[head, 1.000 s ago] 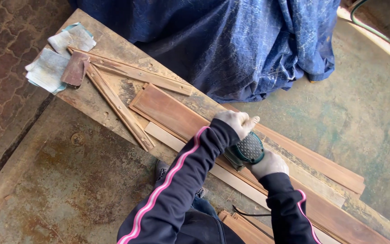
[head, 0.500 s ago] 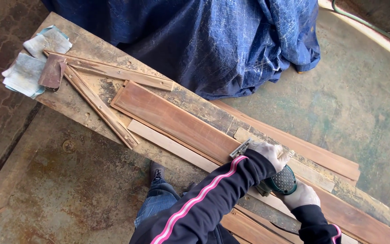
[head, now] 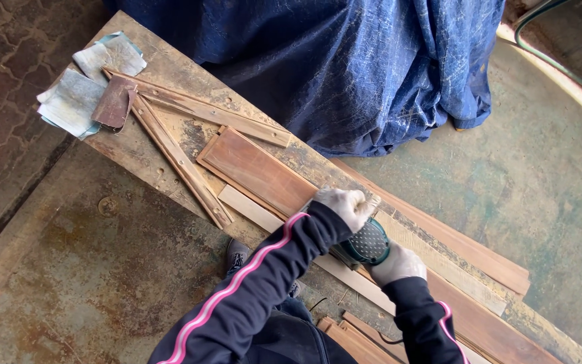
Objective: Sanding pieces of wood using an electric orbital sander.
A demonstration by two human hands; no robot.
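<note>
A green hand sander (head: 366, 244) rests on a long reddish wooden plank (head: 257, 172) that lies on a worn workbench (head: 163, 71). Both of my hands wear pale gloves. My left hand (head: 346, 204) presses on the front of the sander. At the sander's rear, my right hand (head: 396, 263) grips its body. The sander's pad and the plank under it are hidden by my hands. A pale thin strip (head: 250, 209) lies along the plank's near side.
Two narrow wooden slats (head: 182, 164) form a V at the bench's left end, beside sandpaper sheets (head: 75, 101) and a brown sanding block (head: 113, 103). A blue tarp (head: 345, 61) covers something behind the bench. More planks (head: 453, 239) lie to the right. A hose (head: 540, 47) crosses the floor.
The sander and both hands slid back left along the plank, after having moved right half a second ago. The camera view shifted with them.
</note>
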